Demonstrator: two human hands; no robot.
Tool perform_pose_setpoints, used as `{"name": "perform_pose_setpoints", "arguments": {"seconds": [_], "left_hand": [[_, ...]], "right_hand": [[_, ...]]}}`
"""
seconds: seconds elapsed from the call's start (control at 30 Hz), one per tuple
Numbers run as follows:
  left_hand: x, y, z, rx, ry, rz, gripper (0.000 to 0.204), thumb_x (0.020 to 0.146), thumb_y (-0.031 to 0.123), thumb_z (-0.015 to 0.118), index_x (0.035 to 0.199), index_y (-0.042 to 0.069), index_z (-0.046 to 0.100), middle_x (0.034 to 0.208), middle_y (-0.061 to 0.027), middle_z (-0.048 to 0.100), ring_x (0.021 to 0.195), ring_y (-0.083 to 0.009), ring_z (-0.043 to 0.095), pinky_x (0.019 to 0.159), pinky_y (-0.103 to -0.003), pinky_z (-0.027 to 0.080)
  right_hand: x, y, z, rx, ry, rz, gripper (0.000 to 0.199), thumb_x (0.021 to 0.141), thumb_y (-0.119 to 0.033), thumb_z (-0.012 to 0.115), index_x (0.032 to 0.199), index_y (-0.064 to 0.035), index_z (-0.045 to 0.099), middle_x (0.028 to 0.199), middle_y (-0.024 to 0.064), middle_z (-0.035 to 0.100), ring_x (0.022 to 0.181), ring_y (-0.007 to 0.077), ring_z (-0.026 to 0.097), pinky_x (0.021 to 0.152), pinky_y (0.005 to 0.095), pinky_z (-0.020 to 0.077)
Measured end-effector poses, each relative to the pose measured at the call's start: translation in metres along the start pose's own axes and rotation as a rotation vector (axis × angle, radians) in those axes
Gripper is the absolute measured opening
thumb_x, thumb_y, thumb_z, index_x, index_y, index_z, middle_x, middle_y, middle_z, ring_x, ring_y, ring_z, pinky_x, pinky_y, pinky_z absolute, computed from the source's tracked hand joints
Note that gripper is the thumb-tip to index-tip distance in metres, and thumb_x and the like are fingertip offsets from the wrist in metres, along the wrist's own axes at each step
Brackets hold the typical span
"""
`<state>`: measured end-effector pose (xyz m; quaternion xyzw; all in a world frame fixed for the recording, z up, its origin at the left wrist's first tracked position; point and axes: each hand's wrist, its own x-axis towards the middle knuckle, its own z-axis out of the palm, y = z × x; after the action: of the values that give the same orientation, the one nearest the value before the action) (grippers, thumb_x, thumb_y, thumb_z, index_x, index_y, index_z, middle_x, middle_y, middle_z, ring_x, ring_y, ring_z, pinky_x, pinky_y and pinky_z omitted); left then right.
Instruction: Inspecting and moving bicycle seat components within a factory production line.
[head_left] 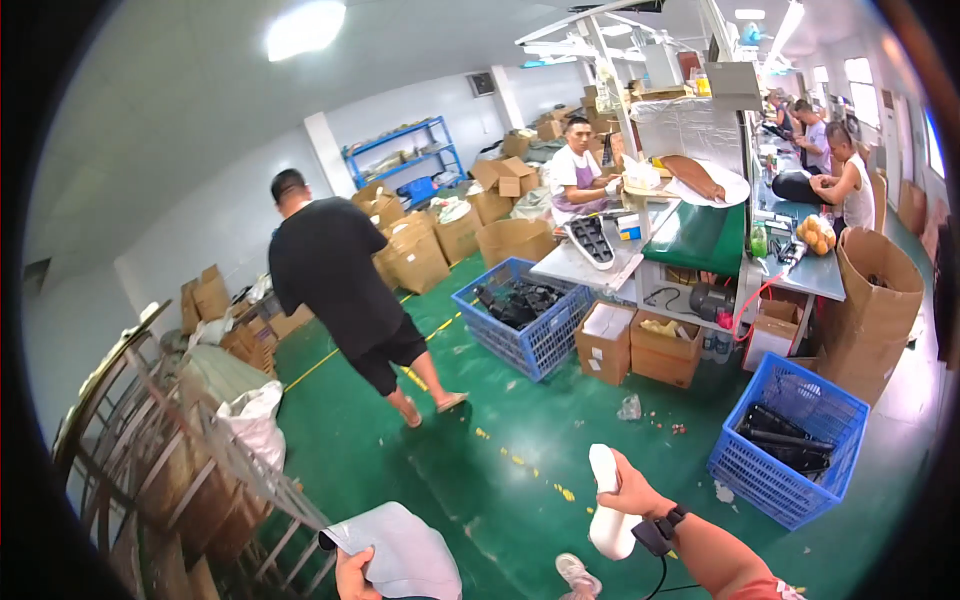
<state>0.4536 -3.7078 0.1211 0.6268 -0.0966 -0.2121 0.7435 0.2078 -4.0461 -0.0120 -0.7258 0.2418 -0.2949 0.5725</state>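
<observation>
Looking down from the head view, I see the right hand (632, 492) wrapped around the waist of a white moulded piece (612, 535), probably because it is slimmest there; the piece hangs over the green floor (490, 505), tilted, ends free. At near left, the left hand (355, 577) grips a grey curved piece (410, 550) by its left edge, perhaps to leave its broad face uncreased; most fingers are hidden. Right of both, a blue crate (765, 490) holds dark parts (785, 440), likely floor-set for easy reach.
</observation>
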Motion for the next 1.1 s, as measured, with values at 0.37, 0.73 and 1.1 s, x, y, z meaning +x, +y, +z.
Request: {"name": "perform_pose_setpoints", "arguments": {"seconds": [0.37, 0.73, 1.1], "left_hand": [[0.428, -0.066, 0.22, -0.202, -0.29, -0.171, 0.057, 0.065, -0.008, 0.051, 0.121, 0.002, 0.043, 0.111, -0.0113, 0.055, 0.1, -0.0263, 0.055, 0.087, -0.038, 0.044], [0.695, -0.063, 0.562, -0.18, -0.66, -0.158, 0.045, 0.071, -0.005, 0.054, 0.115, 0.0, 0.046, 0.106, -0.0099, 0.057, 0.096, -0.0235, 0.056, 0.086, -0.034, 0.044], [0.916, -0.154, 0.786, -0.212, -1.034, -0.343, 0.064, 0.067, -0.006, 0.059, 0.126, 0.002, 0.037, 0.117, -0.01, 0.052, 0.103, -0.0228, 0.053, 0.091, -0.034, 0.04]], "right_hand": [[0.175, 0.124, -0.137, -0.063, 0.647, 0.433, 0.072, 0.055, -0.004, 0.063, 0.122, -0.0033, 0.037, 0.099, 0.0083, 0.051, 0.091, 0.0196, 0.052, 0.081, 0.0332, 0.0438], [0.449, 0.252, -0.215, -0.027, 0.757, 0.53, 0.067, 0.057, -0.008, 0.065, 0.118, -0.0003, 0.041, 0.094, 0.0092, 0.054, 0.086, 0.02, 0.055, 0.077, 0.0332, 0.0455], [0.646, 0.195, -0.265, 0.011, 0.685, 0.597, 0.076, 0.059, -0.002, 0.061, 0.128, -0.0013, 0.03, 0.094, 0.0082, 0.052, 0.086, 0.0169, 0.054, 0.077, 0.0322, 0.046]]}}
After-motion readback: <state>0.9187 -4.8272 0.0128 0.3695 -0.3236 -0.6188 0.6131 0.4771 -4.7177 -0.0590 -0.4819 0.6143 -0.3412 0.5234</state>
